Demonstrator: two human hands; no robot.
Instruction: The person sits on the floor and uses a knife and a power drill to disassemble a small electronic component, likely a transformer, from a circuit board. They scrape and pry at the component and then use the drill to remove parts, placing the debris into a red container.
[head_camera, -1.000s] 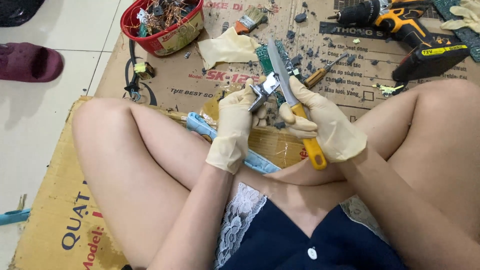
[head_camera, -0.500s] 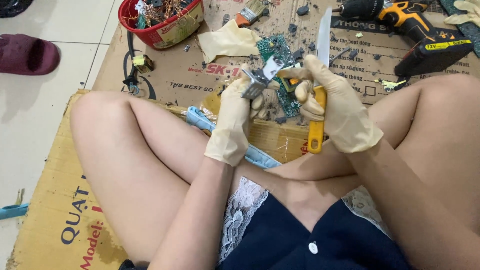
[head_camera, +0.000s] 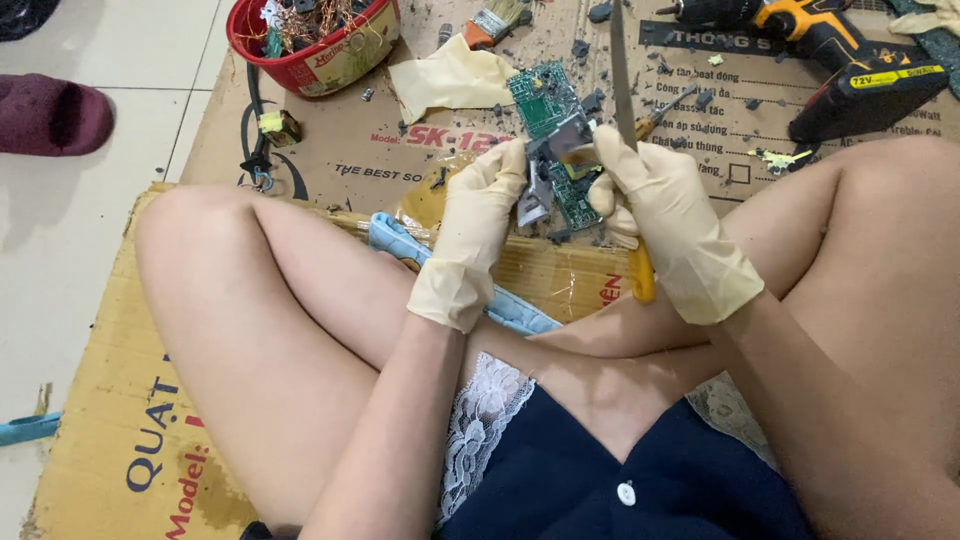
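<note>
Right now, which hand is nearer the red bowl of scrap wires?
Left. The left hand sits below and right of the red bowl, gripping a circuit board piece. The right hand, farther right, holds a yellow-handled knife.

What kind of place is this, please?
Probably a home floor used as an informal electronics-scrap workspace. Flattened cardboard covers the tiles, a circuit board lies among debris, and a red tub holds wires beside a cordless drill.
</note>
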